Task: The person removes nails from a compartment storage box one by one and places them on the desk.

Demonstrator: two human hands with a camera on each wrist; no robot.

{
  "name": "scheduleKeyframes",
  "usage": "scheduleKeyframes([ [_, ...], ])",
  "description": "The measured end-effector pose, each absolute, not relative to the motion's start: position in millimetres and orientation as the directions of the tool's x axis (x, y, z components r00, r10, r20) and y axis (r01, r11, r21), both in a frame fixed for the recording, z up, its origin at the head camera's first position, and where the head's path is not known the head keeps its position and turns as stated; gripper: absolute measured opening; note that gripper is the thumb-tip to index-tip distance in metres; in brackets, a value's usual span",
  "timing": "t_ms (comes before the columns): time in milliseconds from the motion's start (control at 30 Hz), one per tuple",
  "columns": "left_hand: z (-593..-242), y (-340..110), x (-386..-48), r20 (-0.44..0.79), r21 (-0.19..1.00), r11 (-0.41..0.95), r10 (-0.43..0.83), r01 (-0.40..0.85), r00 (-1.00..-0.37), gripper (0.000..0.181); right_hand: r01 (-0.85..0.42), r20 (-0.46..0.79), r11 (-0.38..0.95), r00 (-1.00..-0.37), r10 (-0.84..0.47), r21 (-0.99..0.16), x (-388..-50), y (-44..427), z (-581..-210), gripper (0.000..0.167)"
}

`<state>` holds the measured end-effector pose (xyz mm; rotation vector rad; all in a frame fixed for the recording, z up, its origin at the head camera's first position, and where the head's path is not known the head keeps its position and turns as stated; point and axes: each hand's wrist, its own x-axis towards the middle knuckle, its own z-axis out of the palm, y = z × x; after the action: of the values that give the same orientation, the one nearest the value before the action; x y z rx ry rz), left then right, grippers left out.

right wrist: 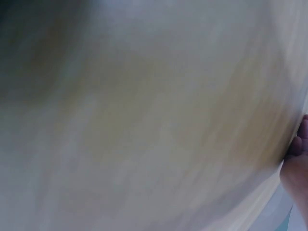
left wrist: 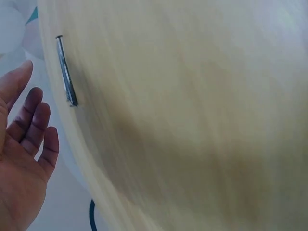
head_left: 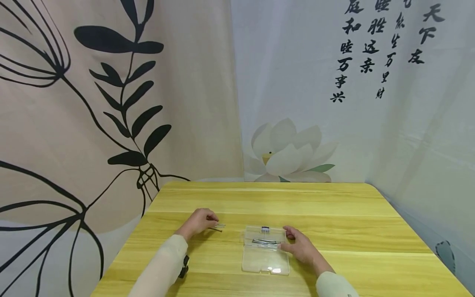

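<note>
In the head view my left hand hovers over a small group of nails on the table's left half. The left wrist view shows these nails lying close together, apart from the loosely bent fingers. A clear plastic box lies with its lid unfolded flat. Several long silvery nails rest across its middle, near the hinge. My right hand holds the box's right side, thumb at the hinge and fingers at the far corner. Only part of this hand shows in the right wrist view.
The box's far part holds a small dark-and-white piece. A black wrist device sits beneath the left sleeve. The wooden table ends at a printed curtain behind it.
</note>
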<state>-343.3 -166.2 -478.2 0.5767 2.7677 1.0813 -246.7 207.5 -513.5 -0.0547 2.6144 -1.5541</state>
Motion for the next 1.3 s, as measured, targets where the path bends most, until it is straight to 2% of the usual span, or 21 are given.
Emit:
scheduleKeyframes([
  [767,-454.1,-91.6,-333.9,0.061,0.692,0.561,0.581,0.454,-0.811,0.021,0.020,-0.065,0.484,-0.995,-0.076,-0.875,-246.0,204.6,-513.4,0.072],
  [1300,-453.0,-65.4,-324.1,0.033,0.715,0.542,0.605,0.441,-0.796,0.021,0.012,-0.058,0.491,-0.995,-0.079,-0.871,-244.9,206.4,-510.9,0.073],
])
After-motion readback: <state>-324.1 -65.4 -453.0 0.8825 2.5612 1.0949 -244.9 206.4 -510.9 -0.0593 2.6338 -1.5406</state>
